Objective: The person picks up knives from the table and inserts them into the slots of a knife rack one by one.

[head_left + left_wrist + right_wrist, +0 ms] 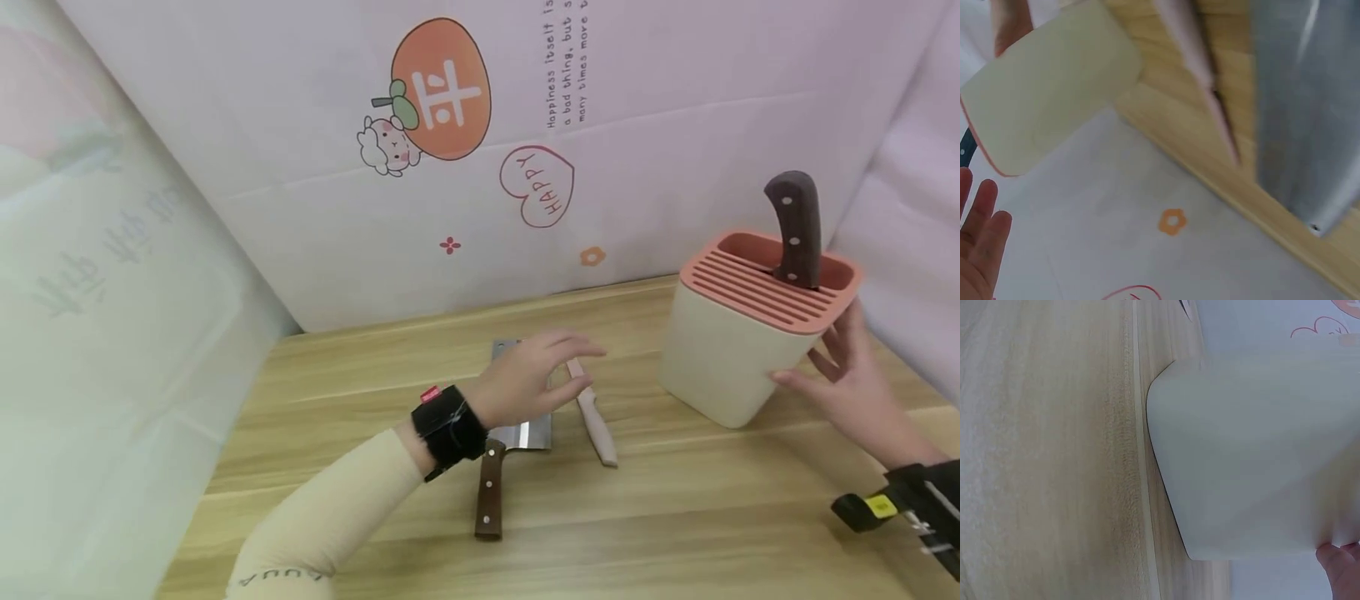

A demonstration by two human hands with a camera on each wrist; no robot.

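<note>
On the right stands a cream knife block [731,354] with a pink slotted top. A dark riveted knife handle [799,229] sticks up from it. My right hand [862,400] holds the block's right side, thumb [1335,562] against its wall; the other fingers are partly hidden. My left hand [528,379], fingers loosely extended and holding nothing, hovers over a cleaver [489,487] and a small pink knife [597,429]. It covers part of the cleaver's blade. In the left wrist view, the blurred cleaver blade [1304,106] lies beside the pink knife [1200,62].
The wooden table [675,517] meets a printed white cloth backdrop [322,233] at the rear. Cloth also hangs along the left [97,333] and right sides. The block stands near the table's rear right corner.
</note>
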